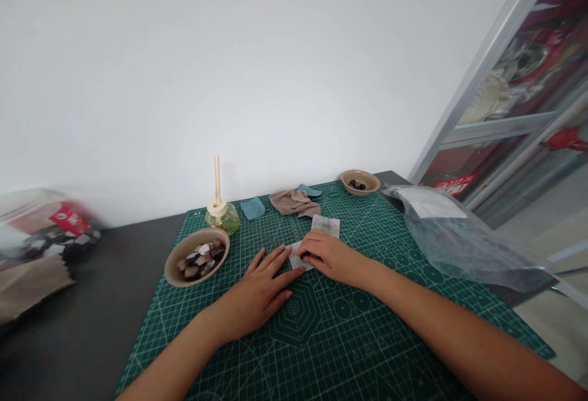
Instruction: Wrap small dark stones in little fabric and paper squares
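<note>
My left hand [257, 297] lies flat on the green cutting mat, fingers spread, its fingertips on the edge of a small pale grey sheet [296, 261]. Over that same sheet my right hand [334, 258] is closed, pinching a small dark piece [305, 255] against it; the fingers hide most of the piece. Just beyond the right hand lies another light grey sheet [327, 225] with dark smudges. To the left of my left hand stands a tan bowl [172, 269] of brown, black and white chunks.
Behind are a reed diffuser [223, 220], a blue paper piece [252, 207], and a crumpled brown cloth [291, 201]. A second bowl [371, 187] holds a few dark pieces. A clear plastic bag [441, 236] lies right, the cutting mat [367, 352] beneath. Another bag [50, 223] sits far left.
</note>
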The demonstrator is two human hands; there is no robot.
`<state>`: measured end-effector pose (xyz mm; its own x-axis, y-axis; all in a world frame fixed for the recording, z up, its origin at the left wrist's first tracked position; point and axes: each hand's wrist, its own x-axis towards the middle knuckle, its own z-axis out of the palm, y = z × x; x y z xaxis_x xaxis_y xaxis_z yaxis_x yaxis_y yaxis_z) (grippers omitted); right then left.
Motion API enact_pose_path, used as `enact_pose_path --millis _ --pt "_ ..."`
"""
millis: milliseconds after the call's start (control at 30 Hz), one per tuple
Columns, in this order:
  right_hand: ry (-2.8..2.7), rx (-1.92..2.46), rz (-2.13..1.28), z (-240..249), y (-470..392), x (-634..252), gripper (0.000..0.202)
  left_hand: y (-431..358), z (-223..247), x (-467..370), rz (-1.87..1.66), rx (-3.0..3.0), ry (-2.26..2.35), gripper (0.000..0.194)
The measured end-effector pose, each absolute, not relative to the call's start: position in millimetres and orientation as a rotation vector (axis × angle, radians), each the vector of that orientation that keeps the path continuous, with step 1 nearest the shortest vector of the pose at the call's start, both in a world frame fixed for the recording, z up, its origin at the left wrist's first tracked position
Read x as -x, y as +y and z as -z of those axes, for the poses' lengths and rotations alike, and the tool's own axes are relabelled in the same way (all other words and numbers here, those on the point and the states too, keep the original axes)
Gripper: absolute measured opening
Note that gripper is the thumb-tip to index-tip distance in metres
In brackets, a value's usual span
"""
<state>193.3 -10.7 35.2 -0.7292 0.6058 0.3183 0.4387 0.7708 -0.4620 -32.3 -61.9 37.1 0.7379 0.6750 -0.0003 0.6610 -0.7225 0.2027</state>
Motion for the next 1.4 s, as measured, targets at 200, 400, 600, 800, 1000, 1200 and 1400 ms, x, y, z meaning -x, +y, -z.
enact_pose_path --millis 200,400,600,800,1000,1200,1400 --pt "-2.502 0.837 -0.465 -35.3 -9.3 -198.5 0.013 -62.5 -40.8 31.4 -0.08 -2.729 1.07 0.046" --pt "-2.51 0.777 -0.513 -35.8 -9.8 -196.9 0.013 -62.0 -41.1 30.9 -0.059 -2.746 1.081 0.045" --pt "-2.532 0.836 -0.485 -39.3 -7.8 -203.1 0.013 -62.0 -40.1 31.0 -0.052 -2.744 1.083 0.045" --pt "-2.535 0.762 -0.499 -34.4 -9.6 -197.3 0.021 -63.7 -40.5 30.8 -0.028 -2.743 1.083 0.046" --pt "-2.542 0.845 -0.415 -35.8 -6.2 -200.8 0.013 -62.3 -38.8 31.2 -0.02 -2.742 1.084 0.046" --pt "-2.477 0.766 -0.516 -34.3 -8.8 -195.0 0.013 -62.4 -37.9 32.2 -0.046 -2.755 1.08 0.047" --pt "-2.503 0.804 -0.487 -34.4 -7.4 -199.0 0.011 -62.3 -39.0 32.0 -0.049 -2.739 1.079 0.046"
